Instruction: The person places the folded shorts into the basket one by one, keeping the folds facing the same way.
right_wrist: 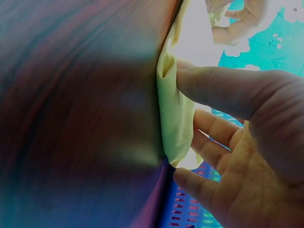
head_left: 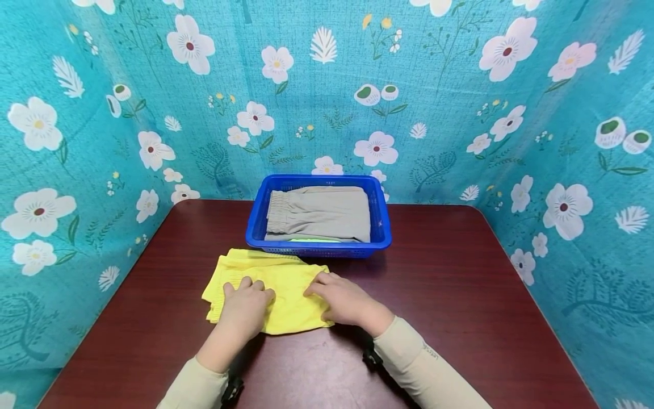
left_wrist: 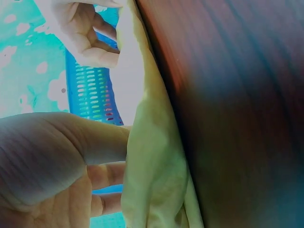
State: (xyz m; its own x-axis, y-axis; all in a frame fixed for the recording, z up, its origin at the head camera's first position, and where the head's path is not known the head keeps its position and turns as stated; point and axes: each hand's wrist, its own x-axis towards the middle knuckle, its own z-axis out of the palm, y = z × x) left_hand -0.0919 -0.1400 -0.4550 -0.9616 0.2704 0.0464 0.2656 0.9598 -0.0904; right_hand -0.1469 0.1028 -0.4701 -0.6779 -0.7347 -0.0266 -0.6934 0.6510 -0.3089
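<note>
A folded yellow garment (head_left: 293, 292) lies flat on the table, its ribbed, gathered edge toward the left. My left hand (head_left: 246, 309) rests on its left half with the fingertips touching the cloth. At the right end, my right hand (head_left: 349, 302) touches the top and side of the fold. In the left wrist view, the thumb and fingers (left_wrist: 107, 175) press on the cloth without closing round it. The right wrist view has the thumb (right_wrist: 213, 88) against the folded layers and the other fingers spread along the end.
Just behind the garment stands a blue plastic basket (head_left: 380, 230) with perforated sides. Folded grey clothing (head_left: 327, 210) lies inside, with a bit of green cloth (head_left: 314, 240) under it. The dark red table (head_left: 449, 284) is bordered by a teal floral curtain (head_left: 317, 130).
</note>
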